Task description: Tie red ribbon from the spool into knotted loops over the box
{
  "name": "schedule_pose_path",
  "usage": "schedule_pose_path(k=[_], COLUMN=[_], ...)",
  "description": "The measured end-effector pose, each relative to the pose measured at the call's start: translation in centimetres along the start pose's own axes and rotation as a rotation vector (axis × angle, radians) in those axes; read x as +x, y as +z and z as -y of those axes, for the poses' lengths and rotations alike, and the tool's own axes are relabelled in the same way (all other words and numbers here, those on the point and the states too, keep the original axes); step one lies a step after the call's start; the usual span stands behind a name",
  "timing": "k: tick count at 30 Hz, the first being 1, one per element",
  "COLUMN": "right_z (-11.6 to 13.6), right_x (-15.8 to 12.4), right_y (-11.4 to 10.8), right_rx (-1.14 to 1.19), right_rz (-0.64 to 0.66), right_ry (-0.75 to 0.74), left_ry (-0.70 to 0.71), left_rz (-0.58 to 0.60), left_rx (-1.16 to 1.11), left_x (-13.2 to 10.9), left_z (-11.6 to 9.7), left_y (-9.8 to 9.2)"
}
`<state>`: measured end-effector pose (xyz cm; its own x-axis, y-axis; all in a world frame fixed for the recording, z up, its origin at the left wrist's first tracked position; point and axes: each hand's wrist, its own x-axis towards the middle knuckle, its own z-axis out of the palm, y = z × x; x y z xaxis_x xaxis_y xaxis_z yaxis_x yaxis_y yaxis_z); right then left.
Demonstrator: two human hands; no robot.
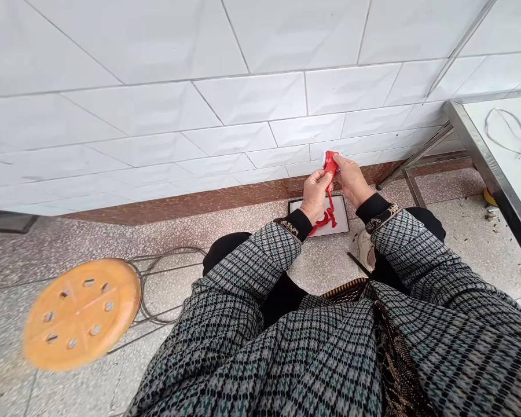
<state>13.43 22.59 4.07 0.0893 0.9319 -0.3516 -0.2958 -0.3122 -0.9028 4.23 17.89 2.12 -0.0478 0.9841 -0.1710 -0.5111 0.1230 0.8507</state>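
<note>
Out in front of my knees, both hands are closed on a red ribbon (330, 165), which looks wound into a flat bundle with a white edge at its left side. My left hand (316, 191) pinches its lower part between thumb and fingers. On the right side, my right hand (351, 176) grips the upper part. A narrow red length hangs below them and lies in loose curls over a shallow white tray (341, 209) with a dark rim on the floor. My left hand and wrist cover part of that tray.
A white tiled wall (260, 98) rises just ahead. To the left stands a round orange stool (84, 313) with metal legs. On the right, a metal-framed table (481, 150) holds a white cable (514, 136). A thin dark stick-like thing (358, 264) is near my shoe (365, 250).
</note>
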Motion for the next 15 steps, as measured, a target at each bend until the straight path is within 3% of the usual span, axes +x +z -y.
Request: schedule_pose_path(k=[6,15], right_z=[0.4,0.4], right_x=[0.1,-0.2], right_y=[-0.1,-0.3], right_rx=[-0.003,0.134], right_rz=[-0.019,-0.002], right_ry=[0.014,0.11], left_ry=[-0.018,0.18], left_rz=[0.063,0.11], left_rx=[0.004,0.125], left_x=[0.0,0.5], left_z=[0.5,0.4], left_y=[-0.5,-1.5])
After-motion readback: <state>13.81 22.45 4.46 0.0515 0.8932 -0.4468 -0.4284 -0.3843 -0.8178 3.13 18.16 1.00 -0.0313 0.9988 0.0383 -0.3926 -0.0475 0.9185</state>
